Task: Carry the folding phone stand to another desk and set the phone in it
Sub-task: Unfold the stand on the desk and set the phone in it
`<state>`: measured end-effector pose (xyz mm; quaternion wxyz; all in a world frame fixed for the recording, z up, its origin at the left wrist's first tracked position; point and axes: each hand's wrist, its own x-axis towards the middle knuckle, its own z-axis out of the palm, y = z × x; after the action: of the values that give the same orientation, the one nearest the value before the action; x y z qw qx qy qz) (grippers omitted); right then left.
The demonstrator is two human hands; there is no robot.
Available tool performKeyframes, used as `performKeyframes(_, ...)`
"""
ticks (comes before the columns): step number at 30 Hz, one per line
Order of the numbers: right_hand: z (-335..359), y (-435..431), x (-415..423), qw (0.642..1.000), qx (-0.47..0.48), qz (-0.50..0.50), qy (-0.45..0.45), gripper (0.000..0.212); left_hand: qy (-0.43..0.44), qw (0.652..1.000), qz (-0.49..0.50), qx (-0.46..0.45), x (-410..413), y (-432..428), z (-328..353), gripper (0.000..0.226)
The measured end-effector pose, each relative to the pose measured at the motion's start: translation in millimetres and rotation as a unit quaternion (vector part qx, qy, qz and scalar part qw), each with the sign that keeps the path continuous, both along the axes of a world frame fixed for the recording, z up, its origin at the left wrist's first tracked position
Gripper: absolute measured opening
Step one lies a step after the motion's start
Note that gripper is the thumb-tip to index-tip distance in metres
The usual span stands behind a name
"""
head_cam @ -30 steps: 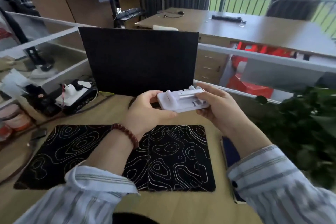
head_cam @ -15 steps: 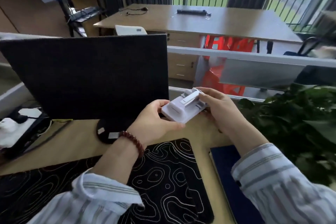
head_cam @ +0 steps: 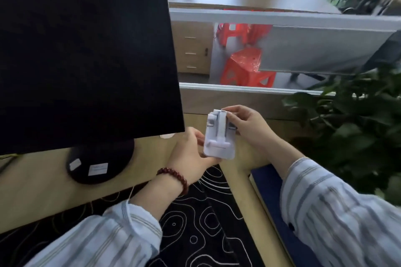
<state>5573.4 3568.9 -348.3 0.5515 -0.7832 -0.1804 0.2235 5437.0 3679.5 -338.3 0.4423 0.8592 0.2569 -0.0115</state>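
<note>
Folding phone stand: small, rigid white plastic, judged light, hinged parts possibly loose. Held above the desk. Left hand cradles its base; right hand pinches the top edge. Grip the body, not the arm.

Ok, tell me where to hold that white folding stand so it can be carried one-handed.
Probably best to grip the folding stand across its flat base plate near the lower end, coming from the left edge, where the left hand already cups it. That end is plain and flat; the upper end, pinched by the right hand, carries the hinged arm and clips that could swing.
</note>
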Motion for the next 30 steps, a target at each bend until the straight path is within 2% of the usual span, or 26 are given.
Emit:
performKeyframes(6,-48.9,22.2,10.1,0.999,-0.031,0.022,0.009,0.017,0.008,0.999,-0.028,0.016,16.6,17.8,-53.2,0.081)
performKeyframes(12,-90.5,49.4,16.0,0.994,-0.109,0.02,-0.014,0.022,0.037,0.998,-0.046,0.031,21.8,28.8,-98.1,0.07)
performKeyframes(17,-111.1,62.5,17.8,0.987,-0.149,0.051,-0.031,0.019,0.055,0.996,-0.054,0.042,23.3,36.5,-123.3,0.077)
performKeyframes(20,-121.6,68.3,19.7,0.985,-0.158,0.065,-0.032,0.021,0.065,0.993,-0.06,0.073,26.3,41.9,-133.0,0.067)
performKeyframes(24,-132.4,78.7,22.7,0.981,-0.177,0.068,-0.035,0.02,0.061,0.99,-0.074,0.099,30.7,48.0,-144.2,0.041)
performKeyframes(26,-134.4,82.2,23.8,0.98,-0.181,0.064,-0.048,0.021,0.059,0.991,-0.07,0.098,31.8,50.8,-149.2,0.047)
performKeyframes(30,-138.7,81.3,28.1,0.975,-0.2,0.073,-0.063,0.024,0.073,0.989,-0.077,0.099,32.5,56.9,-157.1,0.078)
